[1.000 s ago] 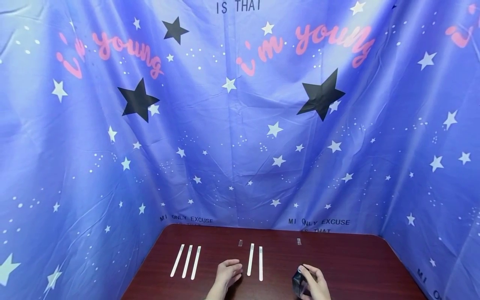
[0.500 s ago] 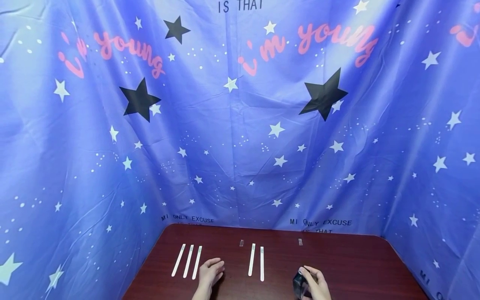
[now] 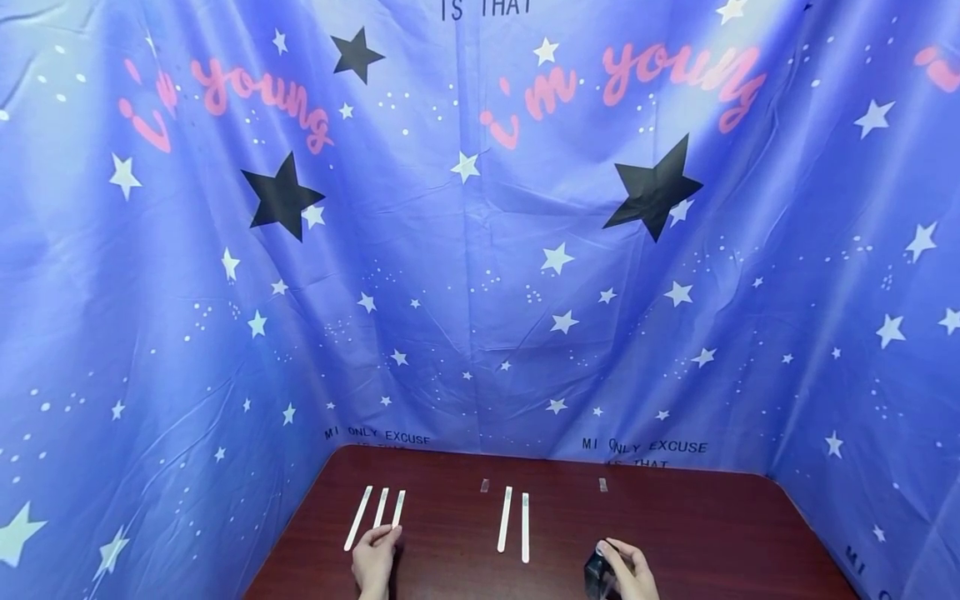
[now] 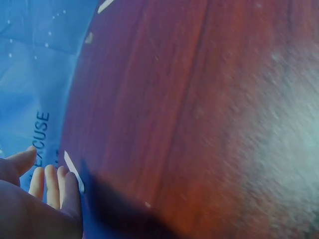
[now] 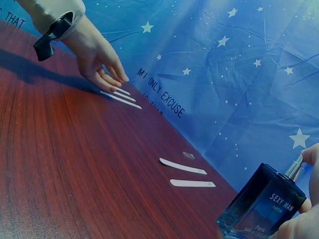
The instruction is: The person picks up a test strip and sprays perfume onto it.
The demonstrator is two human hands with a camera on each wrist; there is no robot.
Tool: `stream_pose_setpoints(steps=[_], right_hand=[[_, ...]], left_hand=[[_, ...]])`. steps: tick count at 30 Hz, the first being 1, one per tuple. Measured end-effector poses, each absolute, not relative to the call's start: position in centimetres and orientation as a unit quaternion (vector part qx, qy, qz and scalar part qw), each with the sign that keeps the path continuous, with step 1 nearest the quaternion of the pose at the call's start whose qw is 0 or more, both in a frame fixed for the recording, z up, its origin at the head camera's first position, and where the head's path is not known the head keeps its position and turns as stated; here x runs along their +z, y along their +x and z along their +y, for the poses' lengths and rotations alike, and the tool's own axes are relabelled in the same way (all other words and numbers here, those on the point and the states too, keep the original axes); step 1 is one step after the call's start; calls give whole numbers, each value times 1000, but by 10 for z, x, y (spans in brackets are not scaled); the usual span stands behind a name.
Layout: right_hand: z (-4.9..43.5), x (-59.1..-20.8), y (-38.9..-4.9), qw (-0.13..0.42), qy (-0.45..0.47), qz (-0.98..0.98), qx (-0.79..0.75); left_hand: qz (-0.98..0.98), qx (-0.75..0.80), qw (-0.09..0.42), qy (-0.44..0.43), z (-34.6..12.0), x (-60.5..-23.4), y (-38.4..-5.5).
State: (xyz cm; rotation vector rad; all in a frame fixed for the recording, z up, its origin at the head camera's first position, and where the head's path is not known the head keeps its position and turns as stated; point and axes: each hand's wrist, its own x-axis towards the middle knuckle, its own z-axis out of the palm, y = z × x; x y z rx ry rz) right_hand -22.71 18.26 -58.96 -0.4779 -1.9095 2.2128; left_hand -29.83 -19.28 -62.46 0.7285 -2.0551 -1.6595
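Note:
Three white perfume test strips lie side by side on the left of the table, among them the leftmost strip [image 3: 358,518] and the rightmost strip [image 3: 400,507]. My left hand [image 3: 373,562] hovers over their near ends, thumb apart from the fingers, and covers the lower parts of two strips in the head view. My right hand [image 3: 636,573] grips a dark blue glass perfume bottle [image 5: 264,201] with a silver spray top [image 5: 294,167]. Lettering on its front reads "SEXY MAN". Two more test strips lie mid-table, one slightly slanted [image 3: 505,518] and one straighter [image 3: 525,529].
A small clear piece [image 3: 484,485] lies behind the middle strips, and another clear piece [image 3: 603,485] farther right. The dark red wooden table [image 3: 697,517] meets a blue star-printed cloth [image 3: 465,333] at its back and sides.
My left hand has moved left, from beside the middle strips to the near ends of the left three. My right hand keeps the perfume bottle in about the same place.

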Motion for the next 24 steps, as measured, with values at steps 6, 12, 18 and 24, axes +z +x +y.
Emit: stream_pose_setpoints(steps=[6, 12, 18, 24], right_hand=[[184, -593, -228, 92, -168, -630, 753], [184, -590, -227, 90, -169, -632, 751], [182, -589, -225, 72, -174, -639, 746], [182, -588, -224, 55, -185, -647, 737]], left_hand=[[-751, -550, 237, 278, -204, -635, -294], [-770, -517, 241, 285, -209, -641, -292], [-807, -469, 244, 262, -206, -641, -288], [-834, -431, 230, 254, -201, -642, -287]])
